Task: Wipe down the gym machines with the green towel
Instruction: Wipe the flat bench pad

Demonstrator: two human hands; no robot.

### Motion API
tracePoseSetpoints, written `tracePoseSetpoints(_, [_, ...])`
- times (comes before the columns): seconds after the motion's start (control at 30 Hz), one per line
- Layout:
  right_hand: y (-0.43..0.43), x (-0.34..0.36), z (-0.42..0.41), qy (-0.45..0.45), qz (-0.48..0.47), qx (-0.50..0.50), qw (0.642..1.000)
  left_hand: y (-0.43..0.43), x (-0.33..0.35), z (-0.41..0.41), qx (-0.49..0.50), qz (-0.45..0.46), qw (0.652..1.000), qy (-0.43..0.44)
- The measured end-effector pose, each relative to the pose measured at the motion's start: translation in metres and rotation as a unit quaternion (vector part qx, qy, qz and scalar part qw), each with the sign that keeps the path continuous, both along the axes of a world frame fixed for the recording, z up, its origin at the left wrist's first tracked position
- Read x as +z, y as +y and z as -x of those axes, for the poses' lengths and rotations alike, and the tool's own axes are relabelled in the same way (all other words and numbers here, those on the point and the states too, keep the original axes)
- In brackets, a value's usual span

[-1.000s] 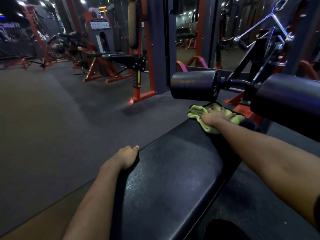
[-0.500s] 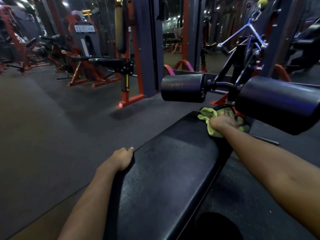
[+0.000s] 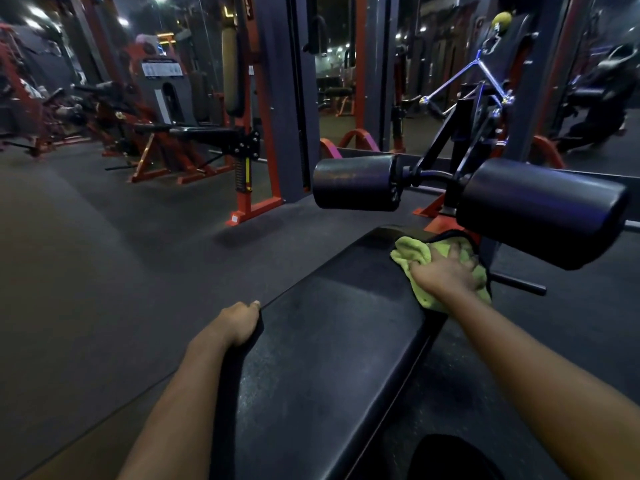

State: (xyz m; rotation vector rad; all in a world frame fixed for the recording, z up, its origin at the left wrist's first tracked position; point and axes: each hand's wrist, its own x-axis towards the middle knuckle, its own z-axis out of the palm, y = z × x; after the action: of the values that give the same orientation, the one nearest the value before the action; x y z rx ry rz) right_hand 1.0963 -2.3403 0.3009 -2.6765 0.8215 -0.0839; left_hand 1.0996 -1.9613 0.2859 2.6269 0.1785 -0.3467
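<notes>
A black padded bench (image 3: 332,341) of a gym machine stretches away from me in the head view. The green towel (image 3: 412,254) lies bunched on its far right end. My right hand (image 3: 446,271) presses flat on the towel with fingers spread. My left hand (image 3: 242,322) grips the bench's left edge, fingers curled over the side. Two black roller pads stand just beyond the towel, the left roller pad (image 3: 356,183) and the right roller pad (image 3: 540,213).
Dark rubber floor (image 3: 104,254) spreads to the left. Red and grey machine frames (image 3: 263,133) stand behind, with a chrome cable handle (image 3: 481,71) hanging at the upper right. A black bar (image 3: 519,285) sticks out low, right of the bench.
My right hand has slid the towel toward the bench's right edge and slightly nearer to me. My left hand has kept its grip on the bench edge.
</notes>
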Motion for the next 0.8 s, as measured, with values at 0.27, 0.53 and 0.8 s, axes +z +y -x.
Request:
tracePoseSetpoints(0.27, [0.008, 0.020, -0.100, 0.071, 0.071, 0.110, 0.989, 0.005, -0.016, -0.015, 0.009, -0.009, 1.000, -0.019])
tracePoseSetpoints(0.53, [0.018, 0.021, -0.117, 0.051, 0.061, 0.242, 0.967, 0.001, -0.011, -0.014, 0.015, -0.016, 1.000, -0.020])
tracePoseSetpoints(0.8, [0.020, 0.014, -0.061, 0.019, 0.062, 0.296, 0.953, -0.001, -0.002, -0.002, 0.030, -0.003, 0.999, -0.012])
